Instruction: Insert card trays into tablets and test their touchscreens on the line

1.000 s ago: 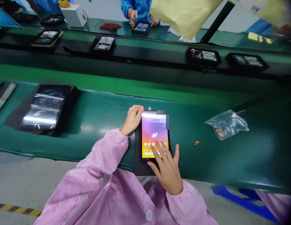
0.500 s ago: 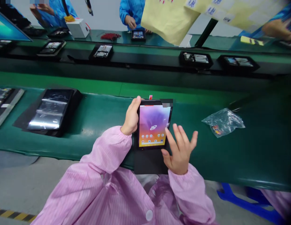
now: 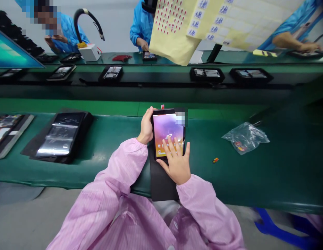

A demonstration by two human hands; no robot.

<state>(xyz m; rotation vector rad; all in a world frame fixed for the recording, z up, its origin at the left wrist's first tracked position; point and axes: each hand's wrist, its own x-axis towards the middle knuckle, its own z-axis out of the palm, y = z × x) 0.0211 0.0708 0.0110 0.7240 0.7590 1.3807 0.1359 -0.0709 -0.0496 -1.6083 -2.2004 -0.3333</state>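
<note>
Right hand (image 3: pixel 177 163) hides part of the tablet (image 3: pixel 166 125); its top corner is blurred.

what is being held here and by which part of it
The left hand holds the lit tablet by its upper left edge. The right hand grips nothing; it lies open on the lower part of the screen.

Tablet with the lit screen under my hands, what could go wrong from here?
1. The black pad under the tablet hangs over the near edge of the bench; a push from the right hand on the screen might slide both off, since the left hand grips only one side.
2. The small orange piece lies loose to the right; it could end up under the tablet and scratch it.
</note>
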